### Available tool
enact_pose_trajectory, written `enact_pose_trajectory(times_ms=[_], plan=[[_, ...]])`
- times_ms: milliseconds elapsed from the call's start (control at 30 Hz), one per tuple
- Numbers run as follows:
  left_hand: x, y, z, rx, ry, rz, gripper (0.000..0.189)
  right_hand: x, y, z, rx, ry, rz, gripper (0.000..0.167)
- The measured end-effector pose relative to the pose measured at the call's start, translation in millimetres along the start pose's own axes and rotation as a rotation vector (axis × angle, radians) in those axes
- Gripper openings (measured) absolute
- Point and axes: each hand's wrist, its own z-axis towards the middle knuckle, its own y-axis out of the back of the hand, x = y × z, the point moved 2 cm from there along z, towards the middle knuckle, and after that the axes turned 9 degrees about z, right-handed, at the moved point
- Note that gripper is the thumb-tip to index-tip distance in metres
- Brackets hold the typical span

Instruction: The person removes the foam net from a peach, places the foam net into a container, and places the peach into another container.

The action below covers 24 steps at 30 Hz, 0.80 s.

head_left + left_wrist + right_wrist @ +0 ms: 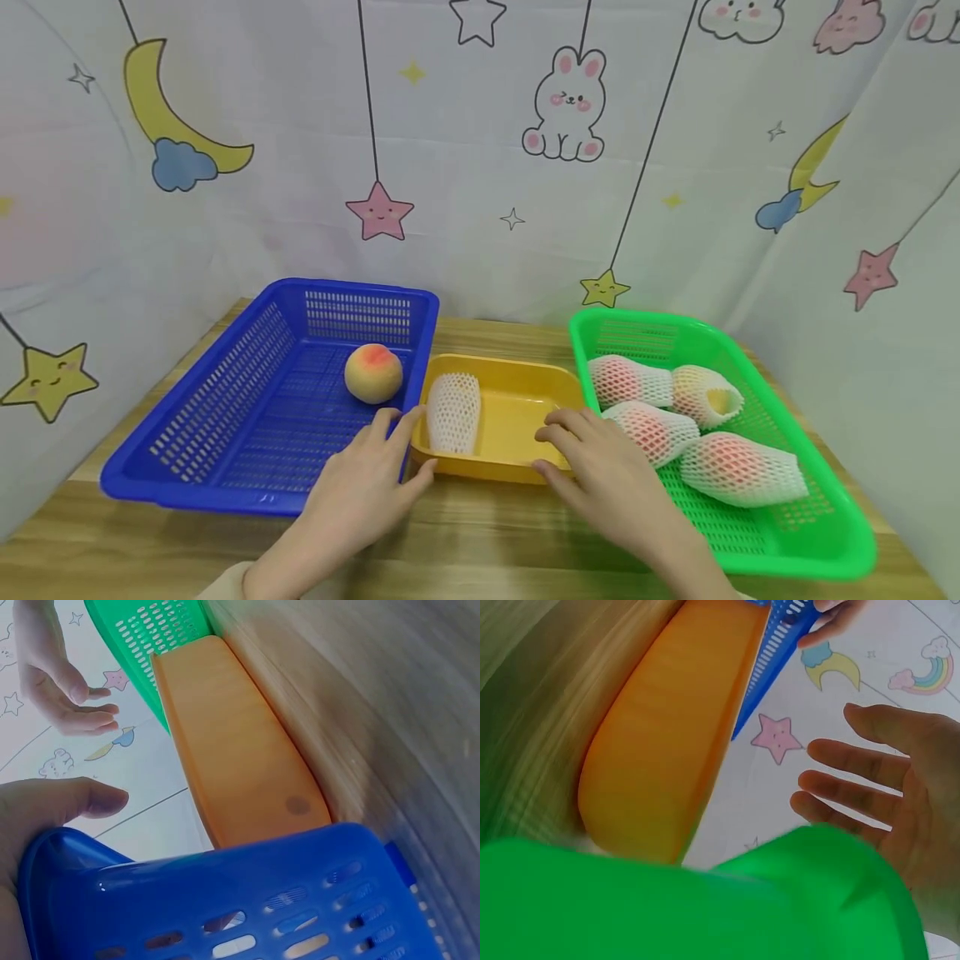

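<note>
My left hand (367, 471) hovers over the right rim of the blue basket (195, 497), fingers spread and holding nothing. A bare peach (372, 375) sits in that basket, beyond the fingertips. Between the baskets stands a yellow tray (517, 417) with a white foam net sleeve (453, 414) lying at its left end. Above the tray's right end is my right hand (607, 471), fingers loosely bent with nothing in them. Close to its right, the green basket (720, 529) holds several peaches in white foam nets, such as a netted peach (738, 468) at the front.
All three containers stand on a wooden table (480, 542). Behind and beside it hangs a white cloth (465, 125) printed with stars, moons and a rabbit. The baskets' raised rims flank the lower tray on both sides.
</note>
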Motion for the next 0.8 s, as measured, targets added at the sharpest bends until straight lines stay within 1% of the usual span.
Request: enact_pose_trajectory(times_ms=[200,433,567,667,800], plan=[[-0.1,-0.8,-0.6,-0.020,-0.008,0.005,0.059,-15,14,-6.9,-0.030,-0.006,-0.003,0.025],[0.8,-0.1,-1.4,-0.023,-0.004,0.012,0.059,-28,22,-16.6,-0.032,0.045,-0.037,0.026],[1.1,0.2,-1.5,-0.013,0.000,0.011,0.059,-33,24,-23.8,-0.002,0.054,-0.093,0.027],[1.5,-0.1,-1.4,-0.003,0.006,0.008,0.060,-37,26,-29.4,0.038,0.043,-0.128,0.028],[1.1,0.3,-0.9,0.005,0.009,0.002,0.060,-44,28,-35.8,0.069,0.053,-0.167,0.034]])
